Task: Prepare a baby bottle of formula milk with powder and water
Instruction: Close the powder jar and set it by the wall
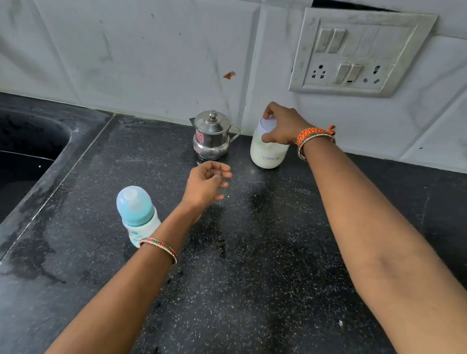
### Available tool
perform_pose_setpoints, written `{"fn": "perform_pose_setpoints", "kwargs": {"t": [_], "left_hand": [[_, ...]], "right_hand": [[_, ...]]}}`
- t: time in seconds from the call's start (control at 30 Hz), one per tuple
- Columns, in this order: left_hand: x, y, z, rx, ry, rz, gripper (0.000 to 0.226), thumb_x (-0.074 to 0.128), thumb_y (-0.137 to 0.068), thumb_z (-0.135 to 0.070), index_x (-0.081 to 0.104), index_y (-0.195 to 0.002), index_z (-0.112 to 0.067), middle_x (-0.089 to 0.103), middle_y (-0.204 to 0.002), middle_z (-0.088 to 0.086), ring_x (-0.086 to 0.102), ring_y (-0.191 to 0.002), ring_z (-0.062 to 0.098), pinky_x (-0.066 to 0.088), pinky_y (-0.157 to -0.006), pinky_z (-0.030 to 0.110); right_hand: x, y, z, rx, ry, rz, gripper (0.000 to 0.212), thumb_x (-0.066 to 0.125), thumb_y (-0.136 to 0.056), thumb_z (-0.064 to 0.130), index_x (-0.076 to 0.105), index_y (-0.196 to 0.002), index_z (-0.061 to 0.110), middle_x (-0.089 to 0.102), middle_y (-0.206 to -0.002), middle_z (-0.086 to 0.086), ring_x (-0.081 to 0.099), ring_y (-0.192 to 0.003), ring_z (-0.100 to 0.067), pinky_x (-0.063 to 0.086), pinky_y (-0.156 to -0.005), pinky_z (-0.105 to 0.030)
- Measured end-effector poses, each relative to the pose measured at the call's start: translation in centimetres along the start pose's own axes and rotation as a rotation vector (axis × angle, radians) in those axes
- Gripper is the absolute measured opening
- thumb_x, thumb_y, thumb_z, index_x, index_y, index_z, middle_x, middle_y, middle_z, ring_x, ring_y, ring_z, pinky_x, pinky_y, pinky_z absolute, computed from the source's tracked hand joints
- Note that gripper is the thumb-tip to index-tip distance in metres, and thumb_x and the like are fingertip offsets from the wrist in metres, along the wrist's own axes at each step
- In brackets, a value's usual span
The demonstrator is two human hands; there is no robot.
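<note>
Black speckled stone table (242, 269), white tiled wall behind. Right hand (282, 125) reaches to the back edge, fingers closed around the white lid (265, 125) of a clear glass jar of pale formula powder (267, 153) (label reads "Formula"); jar stands upright by the wall. Just left of it, not touching, a small lidded stainless steel jug with spout and handle (211, 137). Left hand (207, 183) hovers in front of the jug, fingers loosely curled and apart, gripping nothing. Baby bottle with pale blue cap and clear body (136, 213) stands near the left forearm, its base partly hidden by the wrist bangle (159, 247). Black sink (0, 166) at far left.
</note>
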State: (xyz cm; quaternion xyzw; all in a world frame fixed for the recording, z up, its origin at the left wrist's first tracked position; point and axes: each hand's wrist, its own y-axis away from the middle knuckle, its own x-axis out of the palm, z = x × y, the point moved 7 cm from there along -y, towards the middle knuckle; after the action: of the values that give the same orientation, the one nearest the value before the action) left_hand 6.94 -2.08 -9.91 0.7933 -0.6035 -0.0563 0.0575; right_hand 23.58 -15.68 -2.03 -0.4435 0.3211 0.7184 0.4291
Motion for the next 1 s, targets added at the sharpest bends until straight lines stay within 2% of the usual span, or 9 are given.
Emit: {"fn": "perform_pose_setpoints", "kwargs": {"t": [0.23, 0.3, 0.37, 0.4, 0.5, 0.6, 0.8, 0.9, 1.0], "left_hand": [[-0.3, 1.2, -1.9, 0.040, 0.027, 0.002, 0.029, 0.038, -0.089, 0.005, 0.059, -0.098, -0.013, 0.065, -0.094, -0.001, 0.056, -0.072, 0.008, 0.049, -0.061, 0.027], [-0.3, 1.8, -2.9, 0.060, 0.033, 0.009, 0.029, 0.038, -0.089, 0.006, 0.059, -0.101, -0.011, 0.064, -0.094, -0.001, 0.056, -0.073, 0.009, 0.049, -0.061, 0.027], [-0.6, 2.7, -4.2, 0.095, 0.047, 0.013, 0.029, 0.038, -0.090, 0.005, 0.059, -0.103, -0.011, 0.064, -0.095, -0.001, 0.057, -0.075, 0.009, 0.050, -0.061, 0.026], [-1.0, 3.4, -5.0, 0.118, 0.060, 0.014, 0.029, 0.038, -0.090, 0.005, 0.059, -0.103, -0.011, 0.064, -0.096, 0.000, 0.058, -0.075, 0.009, 0.051, -0.061, 0.024], [-2.7, 6.4, -7.4, 0.199, 0.121, 0.040, 0.028, 0.041, -0.091, 0.005, 0.061, -0.102, -0.013, 0.067, -0.097, 0.001, 0.061, -0.078, 0.012, 0.054, -0.064, 0.026], [-6.0, 9.7, -9.4, 0.293, 0.190, 0.077, 0.026, 0.043, -0.092, 0.004, 0.062, -0.102, -0.012, 0.069, -0.095, 0.001, 0.065, -0.081, 0.017, 0.056, -0.069, 0.032], [-16.8, 14.0, -6.9, 0.357, 0.139, -0.247, 0.028, 0.042, -0.089, 0.004, 0.063, -0.086, -0.015, 0.071, -0.074, -0.007, 0.064, -0.067, 0.010, 0.054, -0.060, 0.026], [-19.2, 14.3, -2.8, 0.249, 0.111, -0.337, 0.025, 0.044, -0.089, 0.002, 0.061, -0.084, -0.015, 0.071, -0.075, -0.006, 0.062, -0.066, 0.009, 0.051, -0.057, 0.024], [-18.6, 13.7, 0.0, 0.155, 0.089, -0.338, 0.025, 0.044, -0.088, 0.003, 0.060, -0.085, -0.015, 0.068, -0.084, -0.001, 0.059, -0.070, 0.011, 0.049, -0.054, 0.022]], "right_hand": [[0.4, 0.8, -0.1, 0.048, 0.047, 0.003, 0.062, 0.070, -0.080, 0.020, 0.040, -0.134, 0.014, 0.044, -0.137, -0.018, 0.047, -0.119, -0.035, 0.042, -0.087, -0.033], [1.4, 1.6, -0.1, 0.096, 0.130, 0.025, 0.083, 0.068, -0.082, 0.022, 0.019, -0.148, 0.019, 0.022, -0.153, -0.020, 0.026, -0.138, -0.041, 0.033, -0.105, -0.046], [2.4, 3.5, 0.8, 0.165, 0.154, -0.064, 0.093, 0.063, -0.085, 0.027, -0.001, -0.152, 0.023, 0.000, -0.159, -0.019, 0.006, -0.143, -0.046, 0.018, -0.111, -0.060], [3.0, 4.9, 1.7, 0.152, 0.121, -0.149, 0.092, 0.061, -0.086, 0.027, -0.003, -0.151, 0.022, 0.000, -0.158, -0.020, 0.005, -0.144, -0.045, 0.018, -0.111, -0.062], [5.7, 10.7, 5.5, -0.013, -0.149, -0.340, 0.085, 0.059, -0.082, 0.017, 0.010, -0.151, 0.016, 0.019, -0.156, -0.015, 0.019, -0.144, -0.033, 0.026, -0.114, -0.053], [10.5, 16.0, 9.8, -0.126, -0.420, -0.222, 0.086, 0.065, -0.078, 0.016, 0.017, -0.149, 0.018, 0.027, -0.153, -0.007, 0.027, -0.140, -0.023, 0.024, -0.114, -0.035], [17.8, 18.5, 16.8, -0.132, -0.478, -0.056, 0.113, 0.077, -0.065, 0.052, 0.007, -0.149, 0.024, 0.035, -0.150, -0.007, 0.038, -0.135, -0.027, 0.033, -0.110, -0.049], [18.6, 18.2, 18.2, -0.086, -0.565, -0.132, 0.086, 0.079, -0.068, 0.039, 0.032, -0.138, 0.019, 0.055, -0.131, -0.003, 0.055, -0.117, -0.025, 0.049, -0.093, -0.040], [17.7, 18.3, 17.3, -0.030, -0.567, -0.238, 0.055, 0.082, -0.069, 0.024, 0.055, -0.116, 0.014, 0.066, -0.111, -0.004, 0.063, -0.100, -0.022, 0.050, -0.077, -0.027]]}}
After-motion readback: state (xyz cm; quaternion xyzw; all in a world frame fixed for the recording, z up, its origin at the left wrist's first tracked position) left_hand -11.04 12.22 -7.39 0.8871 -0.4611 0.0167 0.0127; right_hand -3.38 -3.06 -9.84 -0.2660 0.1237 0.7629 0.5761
